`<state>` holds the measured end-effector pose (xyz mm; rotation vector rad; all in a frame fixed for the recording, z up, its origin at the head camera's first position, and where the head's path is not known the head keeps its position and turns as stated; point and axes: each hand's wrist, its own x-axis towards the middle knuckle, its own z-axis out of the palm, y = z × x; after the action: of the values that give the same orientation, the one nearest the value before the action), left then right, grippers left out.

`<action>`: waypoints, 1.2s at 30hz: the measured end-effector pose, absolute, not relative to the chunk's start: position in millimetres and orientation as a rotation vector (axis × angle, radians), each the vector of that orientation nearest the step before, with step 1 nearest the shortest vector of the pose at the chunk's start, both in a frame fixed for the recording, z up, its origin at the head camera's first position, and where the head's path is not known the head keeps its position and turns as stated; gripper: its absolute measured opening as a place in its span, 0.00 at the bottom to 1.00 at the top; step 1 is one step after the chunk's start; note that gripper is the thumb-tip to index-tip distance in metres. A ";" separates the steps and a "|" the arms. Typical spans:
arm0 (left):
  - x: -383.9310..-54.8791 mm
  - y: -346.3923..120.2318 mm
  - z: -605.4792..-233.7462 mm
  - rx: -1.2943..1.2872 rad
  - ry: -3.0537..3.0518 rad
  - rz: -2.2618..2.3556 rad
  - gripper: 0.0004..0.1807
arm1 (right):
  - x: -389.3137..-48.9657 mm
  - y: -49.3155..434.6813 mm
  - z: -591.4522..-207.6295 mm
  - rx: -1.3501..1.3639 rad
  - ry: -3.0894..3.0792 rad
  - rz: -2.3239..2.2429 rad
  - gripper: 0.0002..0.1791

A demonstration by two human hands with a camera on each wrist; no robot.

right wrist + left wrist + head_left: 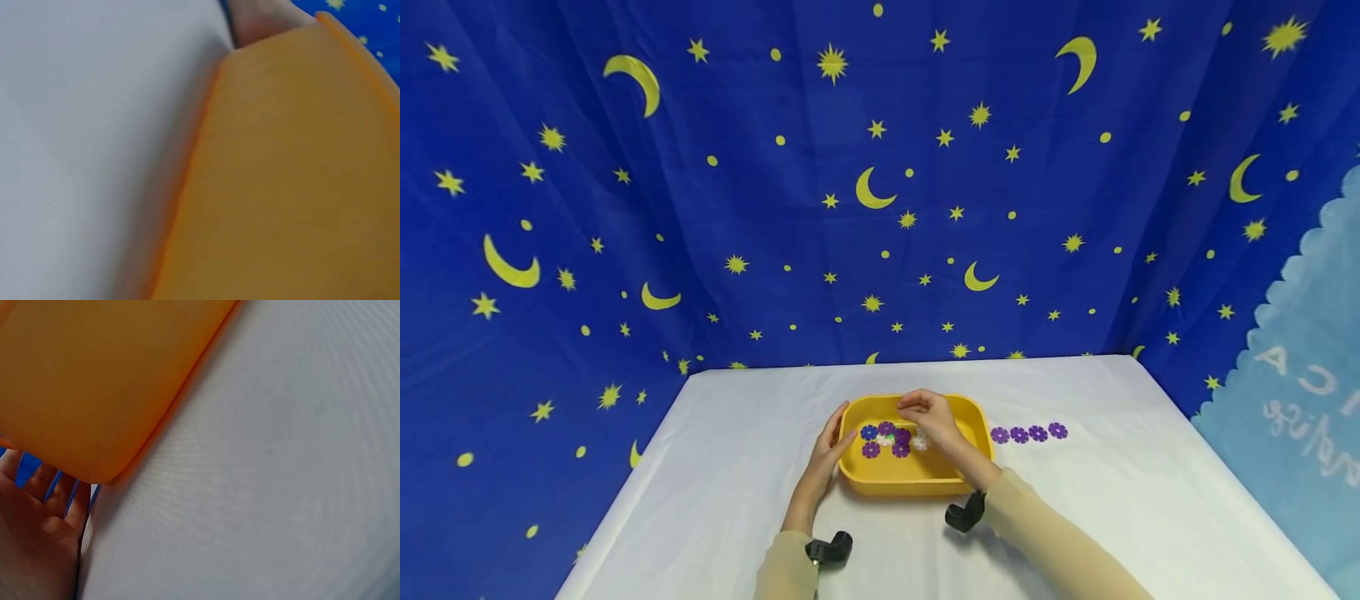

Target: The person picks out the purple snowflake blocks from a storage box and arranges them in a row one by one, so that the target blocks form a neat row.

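Note:
A yellow plastic tray (910,487) stands on the white table. Inside it lie several flower-shaped discs: purple ones (870,450), a blue one (868,432) and white ones (920,442). My left hand (825,454) rests against the tray's left side, thumb over the rim; in the left wrist view the hand (44,519) has its fingers extended along the outer wall. Over the tray's right half is my right hand (928,419), fingers loosely bent and pointing left, with no disc visible between them. From the right wrist, mostly the tray's wall (281,169) shows.
Right of the tray, several purple flower discs (1018,435) form a row on the white tablecloth (1120,492). A blue curtain (880,233) with yellow moons and stars hangs behind the table. At far right is a light blue cloth (1307,400) with white lettering.

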<state>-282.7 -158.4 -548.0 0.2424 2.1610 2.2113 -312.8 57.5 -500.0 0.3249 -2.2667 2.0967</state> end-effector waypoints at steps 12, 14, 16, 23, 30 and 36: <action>-277.6 -157.5 -551.9 0.288 2.215 2.208 0.33 | -313.8 54.0 -510.3 0.502 -2.478 2.071 0.13; -278.1 -156.9 -551.5 0.283 2.231 2.197 0.33 | -314.5 54.7 -511.5 0.510 -2.493 2.079 0.15; -278.7 -156.5 -551.0 0.280 2.256 2.175 0.33 | -315.6 55.4 -512.6 0.482 -2.497 2.100 0.16; -280.9 -155.3 -549.7 0.289 2.267 2.167 0.34 | -320.3 56.3 -515.3 0.467 -2.528 2.116 0.18; -281.3 -155.2 -547.8 0.276 2.256 2.173 0.34 | -320.0 56.2 -516.0 0.569 -2.642 2.056 0.25; -273.2 -154.9 -536.6 0.266 2.207 2.180 0.33 | -320.7 56.7 -518.2 0.581 -2.684 2.025 0.25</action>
<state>-273.2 -154.9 -536.6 0.2661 2.2066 2.1801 -320.7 56.7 -518.2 0.5807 -2.6842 2.0250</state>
